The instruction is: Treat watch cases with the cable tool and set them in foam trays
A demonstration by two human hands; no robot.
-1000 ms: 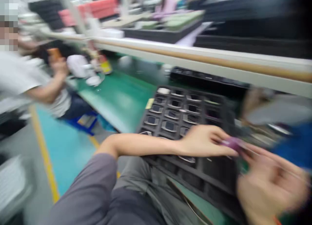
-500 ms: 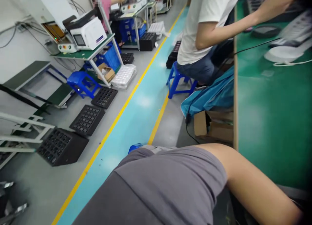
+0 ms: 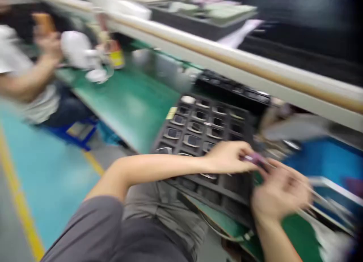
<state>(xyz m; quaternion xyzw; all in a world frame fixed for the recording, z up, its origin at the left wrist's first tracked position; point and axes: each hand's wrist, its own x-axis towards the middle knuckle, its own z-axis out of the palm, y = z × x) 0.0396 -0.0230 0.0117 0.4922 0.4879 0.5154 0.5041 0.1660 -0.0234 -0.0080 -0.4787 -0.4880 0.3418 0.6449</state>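
Observation:
My left hand [image 3: 231,156] is closed in a pinch on one end of a small purple piece [image 3: 253,159], too blurred to name more exactly. Facing it, my right hand [image 3: 280,192] has its fingers curled at the piece's other end. A thin pale strip or rod seems to run by the right fingers, but motion smears it. Both hands are above the right side of a black compartment tray [image 3: 195,188]. Several dark, square-faced pieces like watch cases [image 3: 193,140] sit in its pockets, and my left forearm hides some of them.
A yellow tag [image 3: 171,113] is on the tray's far left edge. Behind it stands a black rack [image 3: 232,89] under a pale rail [image 3: 232,58]. A blue bin [image 3: 326,156] lies to the right. At the left, a co-worker sits by the green bench [image 3: 136,92], holding something orange [image 3: 44,23].
My view has swung right from the aisle to the bench. Both my hands, the purple piece and the compartment tray are now in sight.

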